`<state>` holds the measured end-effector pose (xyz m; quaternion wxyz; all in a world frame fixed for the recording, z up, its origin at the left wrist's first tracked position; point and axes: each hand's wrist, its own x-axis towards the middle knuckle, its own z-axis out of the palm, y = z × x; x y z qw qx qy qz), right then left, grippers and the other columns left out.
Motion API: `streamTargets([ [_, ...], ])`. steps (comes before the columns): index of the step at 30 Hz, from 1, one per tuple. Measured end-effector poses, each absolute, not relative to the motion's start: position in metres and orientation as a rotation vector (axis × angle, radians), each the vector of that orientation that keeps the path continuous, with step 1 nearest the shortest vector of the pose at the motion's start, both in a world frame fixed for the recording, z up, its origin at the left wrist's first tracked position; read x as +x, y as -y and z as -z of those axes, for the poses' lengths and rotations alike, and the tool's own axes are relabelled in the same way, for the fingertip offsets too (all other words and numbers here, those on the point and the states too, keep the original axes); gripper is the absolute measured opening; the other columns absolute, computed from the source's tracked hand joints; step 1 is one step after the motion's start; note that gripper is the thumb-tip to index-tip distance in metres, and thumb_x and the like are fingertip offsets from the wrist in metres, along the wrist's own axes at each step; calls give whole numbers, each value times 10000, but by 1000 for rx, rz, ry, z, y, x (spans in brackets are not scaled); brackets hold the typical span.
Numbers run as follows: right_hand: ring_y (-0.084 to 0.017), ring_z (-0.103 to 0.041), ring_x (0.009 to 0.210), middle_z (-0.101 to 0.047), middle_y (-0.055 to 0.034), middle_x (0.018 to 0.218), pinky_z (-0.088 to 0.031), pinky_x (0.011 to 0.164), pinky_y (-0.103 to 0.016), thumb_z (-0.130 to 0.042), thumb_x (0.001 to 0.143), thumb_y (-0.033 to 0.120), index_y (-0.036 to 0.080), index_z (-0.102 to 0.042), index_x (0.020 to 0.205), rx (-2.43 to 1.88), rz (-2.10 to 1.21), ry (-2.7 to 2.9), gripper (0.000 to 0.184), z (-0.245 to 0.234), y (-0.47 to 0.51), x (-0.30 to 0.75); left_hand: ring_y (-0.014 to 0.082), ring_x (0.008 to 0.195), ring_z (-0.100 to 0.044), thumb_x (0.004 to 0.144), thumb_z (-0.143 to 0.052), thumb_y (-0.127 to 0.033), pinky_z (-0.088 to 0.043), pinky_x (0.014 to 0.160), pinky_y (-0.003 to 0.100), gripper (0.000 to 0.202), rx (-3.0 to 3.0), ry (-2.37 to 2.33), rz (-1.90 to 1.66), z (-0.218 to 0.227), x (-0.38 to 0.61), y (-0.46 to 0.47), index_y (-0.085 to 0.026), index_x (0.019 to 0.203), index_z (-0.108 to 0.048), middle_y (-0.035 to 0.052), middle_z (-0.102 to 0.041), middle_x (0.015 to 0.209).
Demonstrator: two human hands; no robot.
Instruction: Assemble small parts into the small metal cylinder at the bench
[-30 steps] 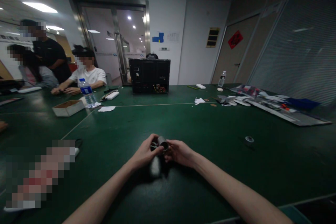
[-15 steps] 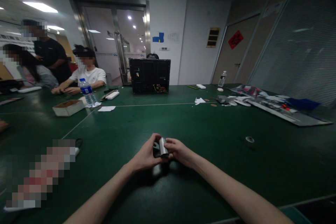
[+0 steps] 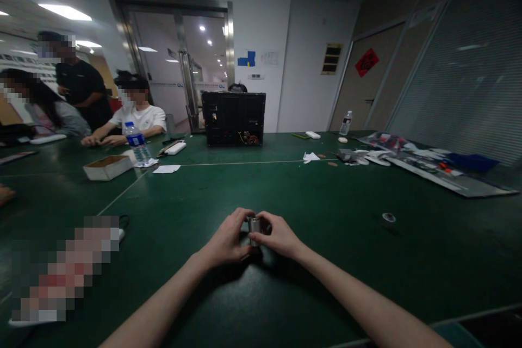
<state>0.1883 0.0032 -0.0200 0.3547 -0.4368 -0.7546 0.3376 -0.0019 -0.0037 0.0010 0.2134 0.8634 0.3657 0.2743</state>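
A small silvery metal cylinder [image 3: 254, 225] stands roughly upright between my two hands, low over the green tabletop; whether its bottom touches the table I cannot tell. My left hand [image 3: 229, 236] curls around its left side, fingertips near the top edge and thumb by the lower end. From the right, my right hand [image 3: 281, 235] grips it, the thumb across its front and the fingers behind. Further right on the table lies a small round part [image 3: 389, 219] with a pale, ring-like top.
Across the green table [image 3: 326, 217] stand a black equipment case [image 3: 234, 118], a water bottle [image 3: 137, 144] and an open box [image 3: 107, 167]. A board with clutter [image 3: 444, 171] lies at right. A pixelated object [image 3: 67, 272] is near left. Several people sit or stand at far left.
The metal cylinder has gone from tilted to more upright. My right hand has shifted its hold, with the thumb now across the cylinder's front. My left hand stays around it.
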Motion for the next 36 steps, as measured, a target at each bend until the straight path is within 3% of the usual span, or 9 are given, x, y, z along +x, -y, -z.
streamTargets([
  [8, -156, -553, 682, -622, -31, 796, -396, 609, -265, -695, 698, 453, 176, -551, 947, -1208, -766, 1998, 399, 17, 1, 186, 267, 1043, -495, 678, -668, -235, -408, 896, 392, 600, 2598, -1079, -669, -2, -2, 2, -250, 1229, -430, 88, -477, 1188],
  [19, -159, -581, 702, -623, -10, 807, -412, 611, -257, -707, 690, 351, 197, -488, 973, -1141, -857, 1937, 389, 17, 3, 185, 266, 1094, -468, 669, -630, -104, -381, 953, 414, 708, 2568, -1134, -608, -7, 1, 6, -295, 1301, -375, 74, -459, 1249],
  [30, -195, -599, 796, -638, -34, 894, -403, 680, -275, -718, 678, 368, 218, -491, 995, -1232, -693, 2048, 418, 22, 1, 188, 277, 1066, -505, 718, -583, -218, -386, 965, 430, 616, 2474, -1038, -682, -3, -1, 9, -192, 1286, -349, 123, -519, 1198],
  [36, -199, -600, 808, -636, -34, 911, -384, 670, -265, -697, 666, 266, 221, -471, 991, -1236, -651, 2115, 399, 26, 0, 187, 242, 958, -549, 764, -557, -260, -419, 881, 381, 460, 2428, -1057, -646, -9, 0, 12, -210, 1198, -415, 77, -580, 1080],
])
